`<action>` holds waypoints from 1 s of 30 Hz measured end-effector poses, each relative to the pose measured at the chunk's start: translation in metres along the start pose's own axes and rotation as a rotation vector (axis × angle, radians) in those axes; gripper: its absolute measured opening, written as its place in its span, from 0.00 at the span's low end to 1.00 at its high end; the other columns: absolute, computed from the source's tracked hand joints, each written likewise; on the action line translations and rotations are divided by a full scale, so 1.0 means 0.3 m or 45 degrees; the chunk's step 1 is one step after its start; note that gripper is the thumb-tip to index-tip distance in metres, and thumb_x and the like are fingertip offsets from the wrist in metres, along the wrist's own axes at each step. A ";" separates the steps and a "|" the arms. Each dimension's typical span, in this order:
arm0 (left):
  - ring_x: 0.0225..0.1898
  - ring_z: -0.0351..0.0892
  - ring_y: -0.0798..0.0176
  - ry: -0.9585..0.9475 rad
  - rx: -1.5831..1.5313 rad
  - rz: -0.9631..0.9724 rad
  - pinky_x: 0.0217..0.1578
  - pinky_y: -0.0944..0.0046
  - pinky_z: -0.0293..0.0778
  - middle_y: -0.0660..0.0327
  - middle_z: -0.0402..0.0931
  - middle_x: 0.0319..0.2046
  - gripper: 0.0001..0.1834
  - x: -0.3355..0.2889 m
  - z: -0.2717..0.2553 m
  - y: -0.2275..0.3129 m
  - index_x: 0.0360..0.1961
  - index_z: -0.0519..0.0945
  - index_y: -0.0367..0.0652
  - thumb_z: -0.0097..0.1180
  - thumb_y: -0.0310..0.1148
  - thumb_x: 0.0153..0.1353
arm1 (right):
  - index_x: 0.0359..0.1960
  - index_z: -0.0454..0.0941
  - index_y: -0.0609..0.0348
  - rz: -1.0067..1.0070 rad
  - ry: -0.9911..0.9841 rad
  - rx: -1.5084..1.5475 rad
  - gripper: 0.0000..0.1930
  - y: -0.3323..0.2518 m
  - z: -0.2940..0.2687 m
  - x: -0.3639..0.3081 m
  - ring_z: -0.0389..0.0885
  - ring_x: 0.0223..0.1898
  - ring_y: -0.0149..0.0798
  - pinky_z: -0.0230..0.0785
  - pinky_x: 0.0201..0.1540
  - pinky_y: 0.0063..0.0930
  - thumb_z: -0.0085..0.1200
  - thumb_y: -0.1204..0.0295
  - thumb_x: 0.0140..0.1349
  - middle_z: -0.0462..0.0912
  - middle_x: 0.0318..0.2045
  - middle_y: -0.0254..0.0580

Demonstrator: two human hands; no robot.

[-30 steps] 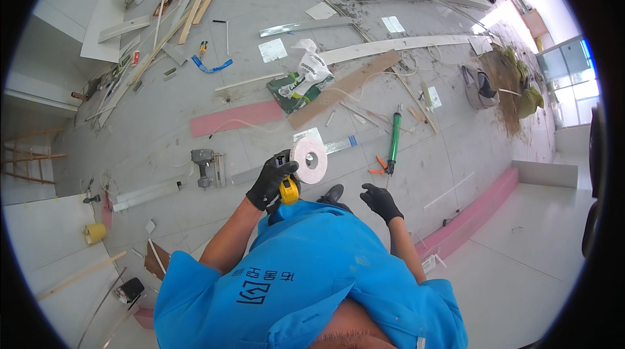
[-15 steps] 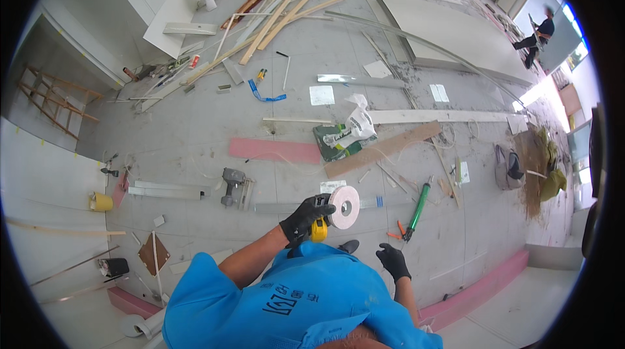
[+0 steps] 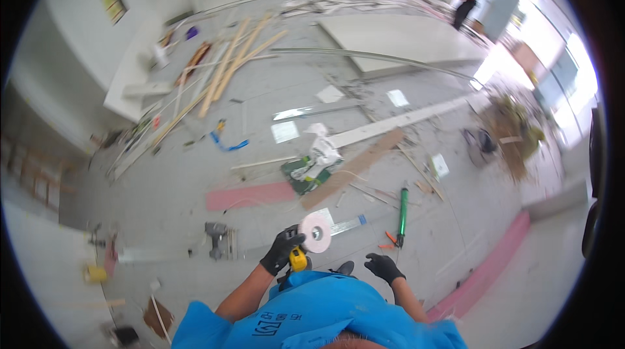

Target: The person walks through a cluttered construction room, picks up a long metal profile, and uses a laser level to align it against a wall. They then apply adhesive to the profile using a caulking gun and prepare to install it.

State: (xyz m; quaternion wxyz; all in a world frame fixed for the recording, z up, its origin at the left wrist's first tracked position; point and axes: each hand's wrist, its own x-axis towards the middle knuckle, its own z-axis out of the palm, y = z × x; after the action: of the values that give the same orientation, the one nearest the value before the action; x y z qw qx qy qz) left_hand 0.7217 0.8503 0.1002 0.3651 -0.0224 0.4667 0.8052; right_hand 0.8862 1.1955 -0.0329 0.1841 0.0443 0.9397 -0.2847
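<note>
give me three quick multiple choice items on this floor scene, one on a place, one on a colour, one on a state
1. Where does the green caulking gun lie?
A. on the floor, on the person's right
B. in the right hand
C. on a shelf

2. What colour are the gloves?
A. white
B. black
C. orange

3. How is the right hand?
A. gripping a drill
B. closed on a board
C. empty, fingers spread

Answers: 1 A, it rests on the grey floor beyond the right hand. 2 B, both hands wear black gloves. 3 C, it holds nothing, while the left hand holds the pale pink roll.
</note>
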 end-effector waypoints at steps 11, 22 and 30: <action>0.28 0.77 0.69 -0.006 0.031 -0.031 0.30 0.69 0.75 0.64 0.78 0.30 0.20 0.010 -0.005 0.002 0.48 0.75 0.40 0.63 0.38 0.58 | 0.46 0.77 0.52 0.085 0.078 0.054 0.18 -0.020 0.054 -0.032 0.82 0.39 0.50 0.74 0.44 0.41 0.56 0.57 0.58 0.84 0.34 0.46; 0.28 0.78 0.69 -0.057 0.132 -0.037 0.30 0.69 0.76 0.62 0.78 0.31 0.24 0.032 -0.038 0.007 0.49 0.74 0.38 0.63 0.41 0.57 | 0.46 0.77 0.50 0.036 0.138 0.053 0.18 0.035 0.182 -0.028 0.81 0.39 0.53 0.73 0.43 0.42 0.55 0.56 0.59 0.83 0.34 0.49; 0.30 0.79 0.69 -0.088 0.166 -0.016 0.30 0.69 0.77 0.62 0.79 0.35 0.24 0.033 -0.032 0.009 0.50 0.74 0.37 0.63 0.42 0.57 | 0.46 0.77 0.50 0.113 0.092 0.091 0.17 0.011 0.175 -0.035 0.81 0.40 0.52 0.73 0.43 0.43 0.53 0.56 0.60 0.83 0.35 0.50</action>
State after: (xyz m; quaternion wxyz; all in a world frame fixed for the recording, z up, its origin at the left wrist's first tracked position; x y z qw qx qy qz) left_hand 0.7098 0.8479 0.0930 0.3868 0.0263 0.5053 0.7709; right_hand 0.9133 1.1696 -0.0712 0.1607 0.1027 0.9321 -0.3079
